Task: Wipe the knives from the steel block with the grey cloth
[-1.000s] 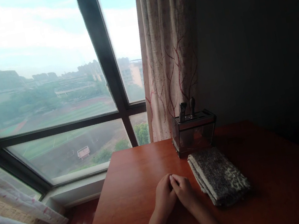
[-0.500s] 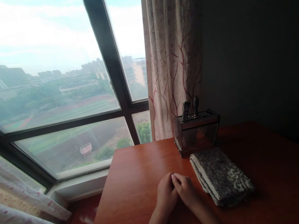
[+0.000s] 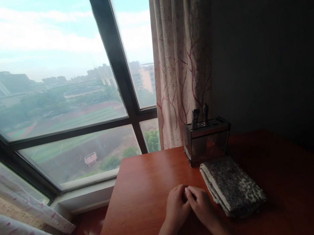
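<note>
Folded cloth [image 3: 233, 187] lies on the table [image 3: 139, 189], just beside the right hand [image 3: 201, 203] and in front of the knife holder [image 3: 206, 141]; the left hand [image 3: 177, 205] touches the right, both curled loosely closed

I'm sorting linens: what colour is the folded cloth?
The folded cloth is mottled dark grey-brown with a pale patch toward the right; head view.

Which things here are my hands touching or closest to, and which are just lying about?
At the hands:
- left hand and right hand, touching
- cloth, folded, beside the right hand
- table, beneath

Just about:
- holder, two handles sticking up
- curtains
- window
</note>
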Demonstrator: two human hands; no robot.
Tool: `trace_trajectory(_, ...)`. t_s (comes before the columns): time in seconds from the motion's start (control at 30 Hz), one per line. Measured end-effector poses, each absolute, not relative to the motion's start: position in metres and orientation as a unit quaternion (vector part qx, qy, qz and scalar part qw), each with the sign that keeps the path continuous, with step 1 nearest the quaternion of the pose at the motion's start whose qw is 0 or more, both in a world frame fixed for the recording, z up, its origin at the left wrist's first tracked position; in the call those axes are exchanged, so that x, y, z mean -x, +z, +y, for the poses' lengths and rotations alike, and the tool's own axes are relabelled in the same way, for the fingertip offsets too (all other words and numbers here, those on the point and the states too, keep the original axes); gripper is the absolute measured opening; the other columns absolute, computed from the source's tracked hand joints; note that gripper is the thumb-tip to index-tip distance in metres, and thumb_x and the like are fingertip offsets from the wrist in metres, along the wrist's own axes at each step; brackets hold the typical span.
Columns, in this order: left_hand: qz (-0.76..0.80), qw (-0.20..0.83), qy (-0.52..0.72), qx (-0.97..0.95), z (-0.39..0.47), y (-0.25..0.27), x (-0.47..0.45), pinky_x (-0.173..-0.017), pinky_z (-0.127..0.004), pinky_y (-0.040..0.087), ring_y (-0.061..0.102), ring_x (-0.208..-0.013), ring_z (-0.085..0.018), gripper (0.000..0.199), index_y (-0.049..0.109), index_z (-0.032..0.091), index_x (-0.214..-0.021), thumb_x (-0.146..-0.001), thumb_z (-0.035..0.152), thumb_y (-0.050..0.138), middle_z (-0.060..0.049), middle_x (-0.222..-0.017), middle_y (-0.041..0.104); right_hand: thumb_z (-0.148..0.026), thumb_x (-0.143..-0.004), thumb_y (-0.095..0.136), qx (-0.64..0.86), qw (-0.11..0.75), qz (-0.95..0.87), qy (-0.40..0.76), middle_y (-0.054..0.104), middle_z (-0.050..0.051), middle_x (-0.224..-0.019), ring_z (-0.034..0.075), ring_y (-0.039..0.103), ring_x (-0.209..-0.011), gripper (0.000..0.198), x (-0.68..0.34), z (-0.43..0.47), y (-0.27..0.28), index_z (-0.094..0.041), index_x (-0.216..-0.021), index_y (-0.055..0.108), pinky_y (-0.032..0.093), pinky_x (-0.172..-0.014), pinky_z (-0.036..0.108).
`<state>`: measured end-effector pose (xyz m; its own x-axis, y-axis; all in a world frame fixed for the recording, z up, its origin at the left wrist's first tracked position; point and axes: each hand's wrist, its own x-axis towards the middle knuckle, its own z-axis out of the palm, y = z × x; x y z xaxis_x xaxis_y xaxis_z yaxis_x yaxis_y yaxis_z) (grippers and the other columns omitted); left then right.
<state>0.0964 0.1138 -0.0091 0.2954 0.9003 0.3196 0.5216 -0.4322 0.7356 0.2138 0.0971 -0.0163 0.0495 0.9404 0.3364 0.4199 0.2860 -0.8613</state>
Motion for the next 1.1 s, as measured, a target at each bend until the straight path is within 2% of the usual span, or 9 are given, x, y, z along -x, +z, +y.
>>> trace_trajectory(0.1, 0.468, 0.254, 0.353, -0.769, 0.111, -0.007, -0.096, -0.071, -0.030, 0.044, 0.059, -0.073, -0.020, 0.014, 0.065, 0.021, -0.087, -0.080, 0.030, 0.057, -0.004, -0.079, 0.067, -0.037, -0.095, 0.037, 0.532, 0.493, -0.638, 0.258, 0.068, 0.007, -0.074, 0.021, 0.064, -0.070, 0.036, -0.225, 0.082, -0.011, -0.020, -0.075, 0.062, 0.048, -0.065, 0.028)
trace_trajectory(0.2, 0.469, 0.252, 0.351, -0.770, 0.110, -0.008, -0.095, -0.075, -0.032, 0.044, 0.061, -0.079, -0.022, 0.016, 0.066, 0.022, -0.091, -0.078, 0.030, 0.061, -0.005, -0.083, 0.069, -0.033, -0.094, 0.040, 0.522, 0.469, -0.672, 0.238, 0.071, 0.010, -0.098, 0.023, 0.067, -0.090, 0.029, -0.247, 0.063, -0.008, -0.022, -0.099, 0.067, 0.052, -0.079, 0.031)
trace_trajectory(0.3, 0.473, 0.253, 0.356, -0.766, 0.111, -0.010, -0.094, -0.078, -0.033, 0.045, 0.061, -0.082, -0.022, 0.017, 0.066, 0.022, -0.094, -0.079, 0.024, 0.057, -0.006, -0.086, 0.069, -0.033, -0.092, 0.043, 0.550, 0.447, -0.676, 0.203, 0.068, 0.011, -0.113, 0.024, 0.065, -0.099, 0.030, -0.289, 0.055, -0.006, -0.023, -0.112, 0.065, 0.054, -0.076, 0.031)
trace_trajectory(0.4, 0.471, 0.253, 0.359, -0.765, 0.112, -0.011, -0.093, -0.079, -0.034, 0.045, 0.062, -0.083, -0.022, 0.019, 0.065, 0.022, -0.095, -0.079, 0.020, 0.054, -0.006, -0.088, 0.069, -0.036, -0.090, 0.045, 0.593, 0.441, -0.661, 0.132, 0.067, 0.011, -0.116, 0.026, 0.063, -0.105, 0.033, -0.348, 0.070, -0.002, -0.023, -0.112, 0.066, 0.054, -0.085, 0.036)
trace_trajectory(0.5, 0.470, 0.247, 0.356, -0.769, 0.112, -0.011, -0.093, -0.080, -0.035, 0.046, 0.062, -0.083, -0.023, 0.019, 0.065, 0.022, -0.095, -0.080, 0.021, 0.053, -0.006, -0.087, 0.069, -0.035, -0.085, 0.050, 0.604, 0.389, -0.690, 0.083, 0.066, 0.011, -0.121, 0.027, 0.058, -0.115, 0.030, -0.403, 0.097, -0.004, -0.024, -0.104, 0.071, 0.045, -0.101, 0.044)
trace_trajectory(0.63, 0.471, 0.246, 0.359, -0.768, 0.112, -0.012, -0.092, -0.080, -0.035, 0.046, 0.062, -0.084, -0.023, 0.020, 0.065, 0.021, -0.095, -0.079, 0.020, 0.053, -0.006, -0.088, 0.069, -0.032, -0.081, 0.053, 0.603, 0.334, -0.718, 0.093, 0.059, 0.012, -0.131, 0.028, 0.050, -0.126, 0.036, -0.439, 0.125, -0.025, -0.023, -0.112, 0.069, 0.039, -0.106, 0.046)
trace_trajectory(0.8, 0.472, 0.261, 0.389, -0.747, 0.114, -0.014, -0.094, -0.080, -0.035, 0.048, 0.063, -0.086, -0.022, 0.022, 0.065, 0.021, -0.097, -0.079, 0.017, 0.053, -0.006, -0.089, 0.070, -0.029, -0.084, 0.045, 0.608, 0.341, -0.708, 0.116, 0.050, 0.014, -0.140, 0.023, 0.047, -0.129, 0.043, -0.423, 0.127, -0.055, -0.017, -0.122, 0.062, 0.039, -0.107, 0.038)
trace_trajectory(0.97, 0.489, 0.271, 0.409, -0.721, 0.116, -0.009, -0.091, -0.072, -0.033, 0.051, 0.063, -0.077, -0.020, 0.023, 0.063, 0.019, -0.098, -0.081, 0.015, 0.048, -0.007, -0.092, 0.068, -0.027, -0.085, 0.041, 0.621, 0.347, -0.695, 0.108, 0.046, 0.014, -0.142, 0.024, 0.043, -0.132, 0.046, -0.368, 0.116, -0.058, -0.013, -0.125, 0.058, 0.035, -0.110, 0.041)
trace_trajectory(1.1, 0.482, 0.242, 0.427, -0.726, 0.111, 0.009, -0.086, -0.086, -0.039, 0.050, 0.061, -0.098, -0.024, 0.027, 0.062, 0.021, -0.104, -0.080, 0.016, 0.051, -0.010, -0.107, 0.065, -0.023, -0.085, 0.042, 0.637, 0.333, -0.688, 0.102, 0.040, 0.014, -0.147, 0.028, 0.039, -0.134, 0.047, -0.310, 0.108, -0.051, -0.011, -0.127, 0.057, 0.034, -0.111, 0.042)
